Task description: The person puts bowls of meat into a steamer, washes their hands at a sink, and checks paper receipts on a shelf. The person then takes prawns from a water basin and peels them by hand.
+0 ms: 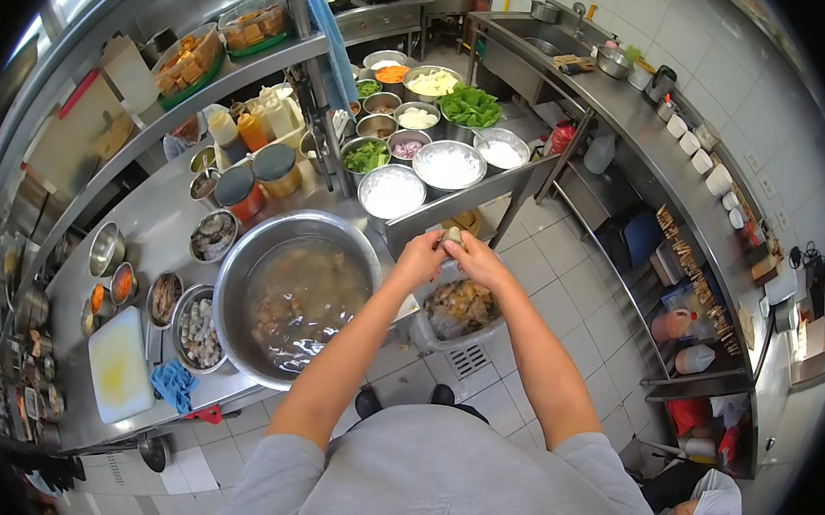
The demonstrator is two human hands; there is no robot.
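Note:
My left hand (419,261) and my right hand (478,262) meet in front of me, fingers closed round a small greyish-brown lump (452,235). Its kind is too small to make out, though it could be a piece of seafood. Below them stands a bin lined with clear plastic (422,329), with brown and orange scraps (461,310) inside. To the left, a large metal basin (224,288) holds cloudy water with brownish pieces under the surface. Beside it are a bowl of peeled shrimp (200,331) and a bowl of grey seafood (214,235).
A white cutting board (123,364) and blue cloth (173,384) lie on the left counter. Bowls of chopped vegetables and white powder (449,165) fill the cart ahead. A long steel counter (682,180) runs along the right. Another person (714,503) is at lower right.

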